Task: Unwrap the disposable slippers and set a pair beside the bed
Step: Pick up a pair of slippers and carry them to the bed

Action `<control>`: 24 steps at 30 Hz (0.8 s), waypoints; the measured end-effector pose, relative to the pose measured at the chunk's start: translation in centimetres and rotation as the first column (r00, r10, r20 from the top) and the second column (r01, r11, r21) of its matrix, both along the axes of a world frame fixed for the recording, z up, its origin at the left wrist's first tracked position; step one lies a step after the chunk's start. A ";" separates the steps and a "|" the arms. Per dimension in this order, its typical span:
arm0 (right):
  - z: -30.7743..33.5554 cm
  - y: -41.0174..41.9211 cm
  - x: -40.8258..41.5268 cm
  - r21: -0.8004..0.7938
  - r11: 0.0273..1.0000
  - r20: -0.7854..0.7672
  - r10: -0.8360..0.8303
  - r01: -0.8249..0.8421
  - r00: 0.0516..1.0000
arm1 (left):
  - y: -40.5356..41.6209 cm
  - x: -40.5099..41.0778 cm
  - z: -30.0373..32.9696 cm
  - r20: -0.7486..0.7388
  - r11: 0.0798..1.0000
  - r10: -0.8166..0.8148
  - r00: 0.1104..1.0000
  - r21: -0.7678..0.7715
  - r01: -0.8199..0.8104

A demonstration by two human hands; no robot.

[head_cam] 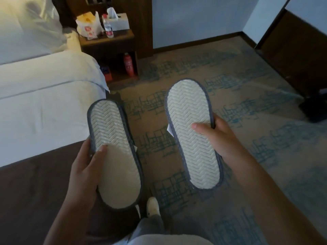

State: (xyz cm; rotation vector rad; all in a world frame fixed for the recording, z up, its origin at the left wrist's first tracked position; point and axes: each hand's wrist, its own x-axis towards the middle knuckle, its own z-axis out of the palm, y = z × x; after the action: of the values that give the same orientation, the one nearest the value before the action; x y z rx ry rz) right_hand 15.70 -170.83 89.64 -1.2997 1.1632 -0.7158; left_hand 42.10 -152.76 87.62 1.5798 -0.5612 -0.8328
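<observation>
Two disposable slippers are held soles up over the patterned carpet: the left slipper clamped in the left hand, the right slipper pinched by the right hand, beside the white bed.

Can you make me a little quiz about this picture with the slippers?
1. True or false: both slippers already lie on the carpet.
2. Which hand holds the slipper nearer the bed? A) left B) right
3. Fill in: the slipper soles face ____ the camera.

Key:
1. False. The left hand grips the left slipper and the right hand grips the right slipper, both in the air.
2. A
3. toward
</observation>
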 end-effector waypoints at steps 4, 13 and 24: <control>0.4 -6.2 3.2 -0.028 0.998 -0.030 0.063 -0.064 0.998 | -5.1 2.9 0.7 -0.011 0.999 0.034 0.999 0.009 -0.034; -3.4 -19.0 9.7 0.044 0.971 -0.062 0.238 -0.235 0.969 | -15.1 5.8 -1.3 0.051 0.986 0.143 0.988 0.082 -0.147; -9.8 -27.8 18.9 0.128 0.960 -0.103 0.261 -0.248 0.960 | -23.7 14.1 -6.2 -0.050 0.954 0.238 0.970 0.202 -0.223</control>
State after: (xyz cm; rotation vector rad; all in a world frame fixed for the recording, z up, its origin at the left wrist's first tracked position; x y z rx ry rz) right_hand 34.60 -198.58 79.85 -1.3794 1.0892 -0.3819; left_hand 56.21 -176.47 81.38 1.7467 -0.2401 -0.7821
